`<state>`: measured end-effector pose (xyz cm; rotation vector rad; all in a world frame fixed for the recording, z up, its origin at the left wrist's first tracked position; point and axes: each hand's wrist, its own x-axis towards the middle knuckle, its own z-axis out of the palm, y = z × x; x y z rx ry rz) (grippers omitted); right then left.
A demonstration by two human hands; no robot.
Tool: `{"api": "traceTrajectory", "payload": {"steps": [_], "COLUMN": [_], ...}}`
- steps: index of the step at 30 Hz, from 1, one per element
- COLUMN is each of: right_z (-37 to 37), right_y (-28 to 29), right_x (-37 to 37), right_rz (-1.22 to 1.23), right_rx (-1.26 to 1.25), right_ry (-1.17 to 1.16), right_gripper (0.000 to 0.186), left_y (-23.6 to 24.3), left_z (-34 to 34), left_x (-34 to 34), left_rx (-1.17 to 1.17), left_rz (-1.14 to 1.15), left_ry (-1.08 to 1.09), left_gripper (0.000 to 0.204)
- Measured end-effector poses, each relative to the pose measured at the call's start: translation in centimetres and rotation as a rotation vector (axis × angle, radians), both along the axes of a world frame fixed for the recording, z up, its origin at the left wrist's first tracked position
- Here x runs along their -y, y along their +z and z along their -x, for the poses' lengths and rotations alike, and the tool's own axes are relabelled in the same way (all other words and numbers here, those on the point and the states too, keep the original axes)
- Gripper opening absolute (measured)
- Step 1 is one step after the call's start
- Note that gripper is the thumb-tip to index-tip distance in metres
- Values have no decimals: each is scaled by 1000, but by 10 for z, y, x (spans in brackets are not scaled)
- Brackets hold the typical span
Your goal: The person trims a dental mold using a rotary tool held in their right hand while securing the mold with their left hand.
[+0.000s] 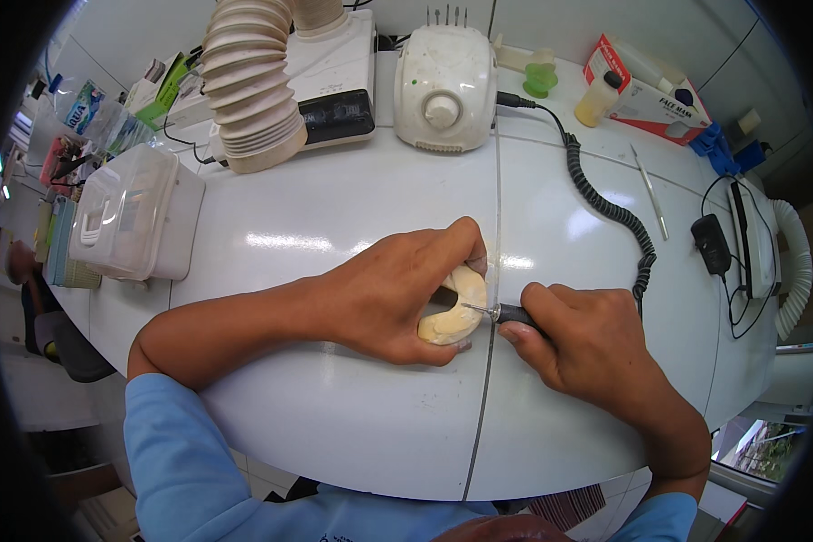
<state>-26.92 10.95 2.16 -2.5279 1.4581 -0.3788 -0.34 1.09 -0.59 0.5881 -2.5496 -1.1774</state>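
Horseshoe-shaped piece (470,287): pale yellow. Rotary tool (517,314): black, silver bit (477,308). Coiled cord (616,214) black. Control box (444,68) off-white, green dot (413,81). I see white bench (334,434), dark seam (476,434), plain light-blue sleeves (176,443), red-and-white carton (650,116).

I wore a light blue shirt (361,513), its front cut off by the lower edge of my view, with a small dark marking (336,538) I couldn't make out. My left sleeve (176,452) was short and roomy, softly creased, ending in a straight hem by the elbow. Of my right sleeve (661,519), the same blue, only the end showed. My forearms (244,321), left hand (393,294) and right hand (592,343) were bare.
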Motion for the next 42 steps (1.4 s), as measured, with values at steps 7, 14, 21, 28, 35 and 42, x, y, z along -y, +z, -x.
{"api": "traceTrajectory", "payload": {"steps": [7,14,21,28,35,42], "right_z": [0,-1,0,0,1,1], "right_y": [0,0,-2,-1,-3,1], "right_x": [-1,0,0,0,0,0], "right_rz": [21,8,17,11,26,-18], "right_rx": [-3,-23,4,5,23,-5], "right_ry": [-3,39,15,-15,-18,5], "right_gripper": [38,38,37,37,38,37], "left_y": [2,-1,0,0,2,4], "left_z": [1,0,0,0,-1,0], "left_x": [-1,0,0,0,-1,-1], "left_rx": [12,2,1,6,-5,4], "left_rz": [-12,-4,12,-22,-56,-21], "left_ry": [5,6,1,9,26,13], "left_gripper": [72,73,73,72,71,70]}}
